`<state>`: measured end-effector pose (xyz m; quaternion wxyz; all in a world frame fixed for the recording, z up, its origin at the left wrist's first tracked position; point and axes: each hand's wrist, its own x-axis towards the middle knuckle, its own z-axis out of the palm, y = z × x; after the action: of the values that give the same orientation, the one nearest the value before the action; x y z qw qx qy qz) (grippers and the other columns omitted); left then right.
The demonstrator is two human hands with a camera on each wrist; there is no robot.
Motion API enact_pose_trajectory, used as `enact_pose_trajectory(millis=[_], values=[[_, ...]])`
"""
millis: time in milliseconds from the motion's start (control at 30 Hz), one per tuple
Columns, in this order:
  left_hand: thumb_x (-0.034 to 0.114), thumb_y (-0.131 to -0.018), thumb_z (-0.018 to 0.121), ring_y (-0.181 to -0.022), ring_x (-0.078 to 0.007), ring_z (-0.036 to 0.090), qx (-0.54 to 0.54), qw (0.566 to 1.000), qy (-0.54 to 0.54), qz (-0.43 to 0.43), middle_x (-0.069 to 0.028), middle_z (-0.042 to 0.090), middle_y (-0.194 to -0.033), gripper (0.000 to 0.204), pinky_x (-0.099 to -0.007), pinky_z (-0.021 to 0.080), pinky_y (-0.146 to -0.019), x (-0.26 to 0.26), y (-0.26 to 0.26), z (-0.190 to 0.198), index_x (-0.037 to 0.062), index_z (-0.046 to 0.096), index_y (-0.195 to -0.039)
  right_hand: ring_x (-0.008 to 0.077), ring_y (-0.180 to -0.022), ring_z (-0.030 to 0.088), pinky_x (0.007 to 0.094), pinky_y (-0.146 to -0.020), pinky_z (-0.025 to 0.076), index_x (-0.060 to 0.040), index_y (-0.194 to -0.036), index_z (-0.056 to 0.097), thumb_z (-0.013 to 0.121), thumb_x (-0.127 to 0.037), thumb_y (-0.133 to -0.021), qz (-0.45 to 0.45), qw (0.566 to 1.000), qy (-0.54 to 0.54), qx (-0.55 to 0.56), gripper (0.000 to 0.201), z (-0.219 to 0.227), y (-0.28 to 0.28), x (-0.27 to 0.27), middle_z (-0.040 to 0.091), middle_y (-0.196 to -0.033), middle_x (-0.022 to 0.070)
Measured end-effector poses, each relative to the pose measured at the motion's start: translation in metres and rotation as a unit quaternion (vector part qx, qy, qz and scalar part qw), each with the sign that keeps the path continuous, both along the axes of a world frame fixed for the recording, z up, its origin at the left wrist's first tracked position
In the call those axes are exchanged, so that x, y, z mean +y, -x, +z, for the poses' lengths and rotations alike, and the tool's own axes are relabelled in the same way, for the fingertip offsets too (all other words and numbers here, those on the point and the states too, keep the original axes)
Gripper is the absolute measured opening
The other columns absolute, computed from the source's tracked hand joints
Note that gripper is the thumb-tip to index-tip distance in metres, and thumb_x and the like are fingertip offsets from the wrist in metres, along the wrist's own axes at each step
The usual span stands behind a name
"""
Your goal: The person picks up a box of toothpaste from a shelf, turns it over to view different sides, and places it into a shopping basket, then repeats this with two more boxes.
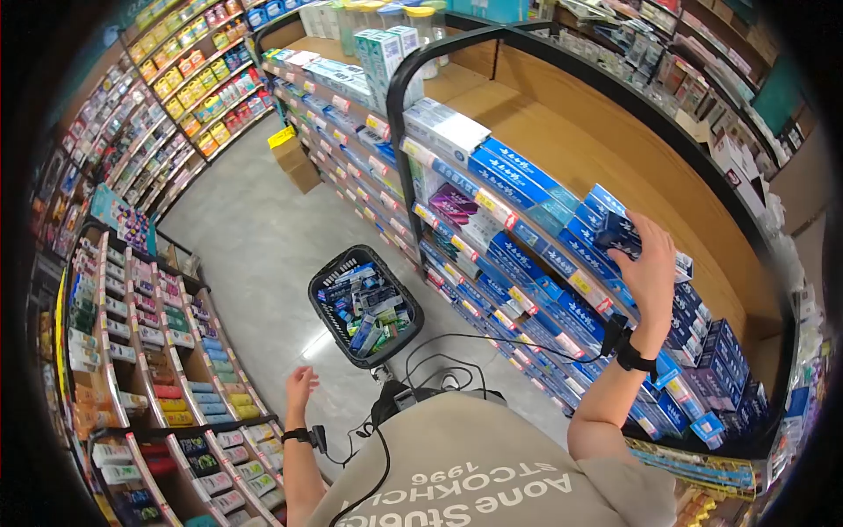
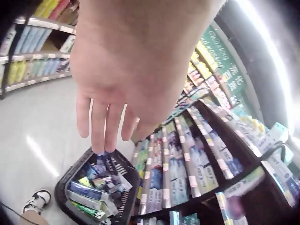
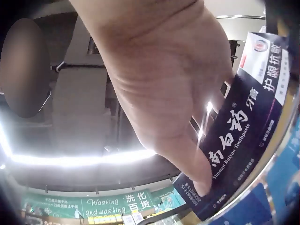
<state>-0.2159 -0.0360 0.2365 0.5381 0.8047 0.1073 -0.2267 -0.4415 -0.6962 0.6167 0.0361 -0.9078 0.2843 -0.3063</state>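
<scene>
On the right, my right hand (image 1: pixel 648 268) grips a dark blue toothpaste box (image 1: pixel 617 232) over the shelf's top row of blue boxes. The right wrist view has the hand (image 3: pixel 164 89) close up, its thumb pressed on the face of the dark box (image 3: pixel 239 126), which has white lettering and a white end. My left hand (image 1: pixel 301 386) hangs low on the left, holding nothing. Its fingers (image 2: pixel 111 126) point down, loosely spread, in the left wrist view. A black basket (image 1: pixel 416 327) full of small boxes stands on the floor between the shelves.
Tiered shelves of toothpaste (image 1: pixel 518 303) run along the right, edged by a black rail (image 1: pixel 606 66). Another shelf of packaged goods (image 1: pixel 167 351) lines the left. A cardboard box (image 1: pixel 297 164) stands on the floor farther along the aisle. A shoe (image 2: pixel 37 201) is beside the basket.
</scene>
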Motion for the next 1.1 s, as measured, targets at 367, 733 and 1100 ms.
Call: enact_pose_trajectory(millis=[367,733,1100], values=[[0.015,-0.102,0.062,-0.086,-0.0151,0.069,-0.231,0.97,0.073,0.01,-0.0087,0.074,-0.096,0.024,-0.0273,0.054,-0.077,-0.07,0.021,0.165,-0.0026,0.069,-0.117,0.0321,-0.111,0.06,0.0423,-0.1,0.044,-0.0103,-0.131,0.069,0.081,-0.01,-0.073,-0.034,0.996,-0.011,-0.077,0.059,0.016,-0.021,0.021,0.068,-0.114,0.011],[0.021,-0.1,0.068,-0.1,-0.0218,0.07,-0.26,0.941,0.202,-0.079,-0.013,0.074,-0.112,0.04,-0.0357,0.053,-0.092,-0.121,0.026,0.271,-0.0044,0.063,-0.131,0.0306,-0.095,0.069,0.0376,-0.086,0.053,-0.0056,-0.125,0.072,0.094,-0.015,-0.064,0.411,0.858,-0.215,-0.218,0.065,0.029,-0.048,0.104,0.074,-0.108,0.0154],[0.023,-0.089,0.08,-0.106,-0.0226,0.069,-0.322,0.88,0.042,-0.347,-0.0145,0.062,-0.132,0.058,-0.0346,0.055,-0.09,-0.208,0.069,0.333,0.0067,0.058,-0.141,0.0186,-0.098,0.066,0.0325,-0.088,0.051,-0.0042,-0.134,0.064,0.083,-0.024,-0.085,0.567,0.704,-0.427,0.014,0.056,-0.098,-0.113,0.183,0.07,-0.109,0.0118]])
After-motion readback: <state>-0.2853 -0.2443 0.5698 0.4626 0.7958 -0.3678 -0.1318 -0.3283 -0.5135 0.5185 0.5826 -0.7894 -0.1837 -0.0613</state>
